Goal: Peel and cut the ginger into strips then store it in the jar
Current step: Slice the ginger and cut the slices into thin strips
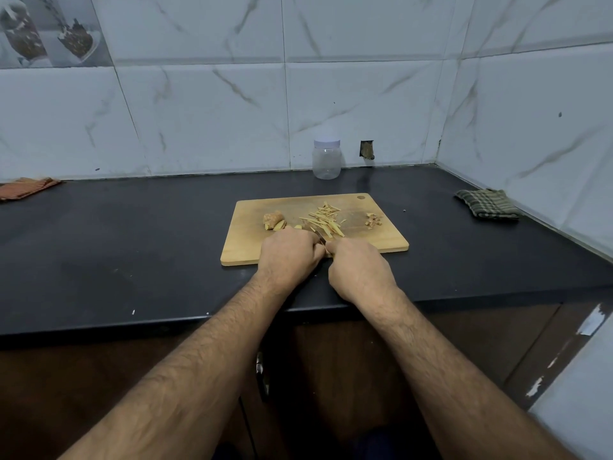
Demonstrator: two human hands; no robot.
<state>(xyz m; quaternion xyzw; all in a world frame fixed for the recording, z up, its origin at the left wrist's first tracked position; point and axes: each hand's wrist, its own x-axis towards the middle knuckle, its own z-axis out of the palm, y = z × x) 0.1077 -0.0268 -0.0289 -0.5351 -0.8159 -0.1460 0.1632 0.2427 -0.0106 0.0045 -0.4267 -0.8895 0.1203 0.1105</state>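
Black counter (pixel 132 254), ginger strips (pixel 323 219) just beyond both hands, left hand (pixel 288 257) curled over ginger, right hand (pixel 360 270) gripping knife (pixel 320 238)

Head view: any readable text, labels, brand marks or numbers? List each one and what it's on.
None readable.
jar: clear with a pale lid, no label shows.
cutting board: bare wood, no mark.
decorative wall tile: a picture only, no lettering.
green checked cloth and orange cloth: woven pattern, no tag in view.
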